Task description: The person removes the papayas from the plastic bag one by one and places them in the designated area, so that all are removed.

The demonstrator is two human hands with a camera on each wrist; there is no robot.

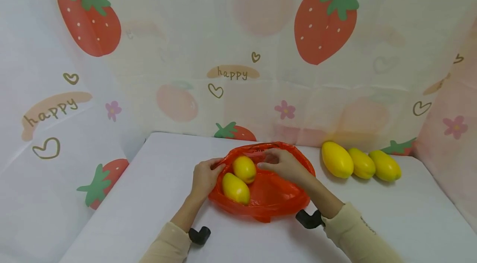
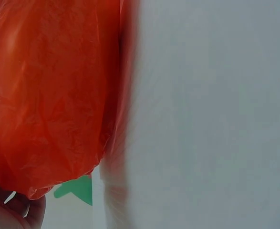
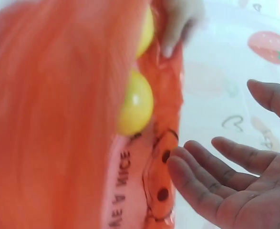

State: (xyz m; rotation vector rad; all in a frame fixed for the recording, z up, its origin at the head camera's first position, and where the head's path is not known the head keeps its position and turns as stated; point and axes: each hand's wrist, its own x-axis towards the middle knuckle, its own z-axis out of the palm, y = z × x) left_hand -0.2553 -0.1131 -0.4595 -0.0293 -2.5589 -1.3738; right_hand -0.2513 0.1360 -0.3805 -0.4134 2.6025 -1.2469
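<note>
A red plastic bag [image 1: 277,190] lies with its mouth spread on the white table. Inside, toward its left side, are two smooth yellow fruits that look like mangoes, a rear one [image 1: 244,169] and a front one [image 1: 236,189]. My left hand [image 1: 204,178] pinches the bag's left rim between thumb and fingers. Over the bag's mouth, just right of the rear fruit, hovers my right hand [image 1: 283,164]. Its fingers are spread and relaxed in the right wrist view, with nothing in the palm. Black printed lettering [image 3: 122,191] shows on the bag there.
Three more yellow fruits stand in a row at the table's back right: a large one [image 1: 337,159], a middle one [image 1: 361,163] and a right one [image 1: 385,165]. A strawberry-printed cloth [image 1: 193,47] hangs behind the table [image 1: 156,159] and along both sides.
</note>
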